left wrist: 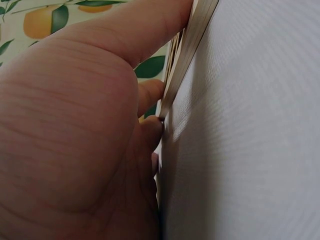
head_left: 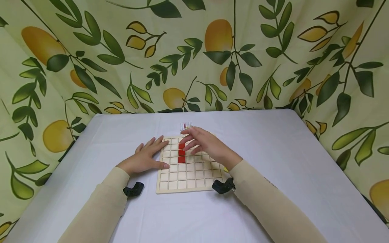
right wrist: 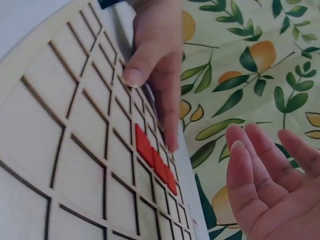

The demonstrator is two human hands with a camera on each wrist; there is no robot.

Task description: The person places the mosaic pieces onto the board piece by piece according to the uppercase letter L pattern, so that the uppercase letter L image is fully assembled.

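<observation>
A wooden grid board (head_left: 181, 176) lies on the table, with red square pieces (head_left: 181, 152) in a column of adjoining cells near its upper left. My left hand (head_left: 147, 158) rests along the board's left edge, its thumb and fingertips touching the frame. Over the upper part of the board hovers my right hand (head_left: 206, 143), fingers loosely bent, close to the red pieces. The right wrist view shows that hand's fingers (right wrist: 242, 175) apart from the board, with nothing visible between them. In the left wrist view the thumb (left wrist: 155, 30) presses against the board's side.
A small printed grid card (head_left: 186, 126) lies just behind the board, partly covered by the right hand. Something yellow (head_left: 225, 169) shows beside the right forearm, mostly hidden. A white cloth (head_left: 170, 217) covers the table, and a fruit-patterned curtain (head_left: 194, 67) hangs behind it.
</observation>
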